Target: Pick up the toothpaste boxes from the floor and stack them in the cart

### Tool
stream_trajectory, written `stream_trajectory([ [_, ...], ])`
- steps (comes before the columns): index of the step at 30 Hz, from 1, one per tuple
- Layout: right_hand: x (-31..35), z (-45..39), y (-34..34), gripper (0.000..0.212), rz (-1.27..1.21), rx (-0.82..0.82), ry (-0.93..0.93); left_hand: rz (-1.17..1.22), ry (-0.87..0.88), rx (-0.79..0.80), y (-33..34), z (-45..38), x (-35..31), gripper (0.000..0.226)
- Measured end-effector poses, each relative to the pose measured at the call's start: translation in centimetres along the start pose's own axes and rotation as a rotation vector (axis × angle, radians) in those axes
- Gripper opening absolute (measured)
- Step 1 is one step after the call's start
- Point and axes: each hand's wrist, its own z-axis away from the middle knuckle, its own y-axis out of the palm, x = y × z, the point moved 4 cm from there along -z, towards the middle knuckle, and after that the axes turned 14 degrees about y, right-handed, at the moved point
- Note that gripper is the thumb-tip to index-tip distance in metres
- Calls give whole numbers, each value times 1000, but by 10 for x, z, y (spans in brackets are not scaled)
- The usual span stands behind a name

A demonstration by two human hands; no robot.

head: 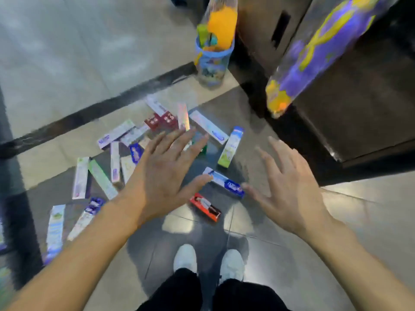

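Lots of toothpaste boxes (80, 177) scattered flat on the shiny floor (56, 63), none lifted yet. Left hand (161, 176) spread wide, holding nothing, above the pile. Blue box (224, 181) and red box (205, 207) lying between both hands. Right hand (292, 189) spread too, holding nothing. Probably light, stiff cardboard, maybe slippery. Best pinched across the long sides. No cart surely seen.
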Motion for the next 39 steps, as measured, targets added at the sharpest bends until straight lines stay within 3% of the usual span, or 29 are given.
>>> stream_trajectory([
  [6,-32,-22,231,81,41,11,7,-12,147,25,236,49,42,70],
  [11,-47,-26,354,82,42,24,-7,76,295,29,372,85,58,68],
  [20,-54,-18,396,84,38,133,57,91,438,409,455,106,53,81],
  [25,-66,-24,404,84,46,187,100,105,451,363,466,100,56,61],
  [30,-75,-39,432,78,117,291,154,168,282,311,458,113,64,62],
  [33,-76,-51,442,74,70,319,222,238,77,145,443,123,72,60],
  [39,-66,-67,460,60,52,429,376,594,-549,-95,414,138,87,50],
])
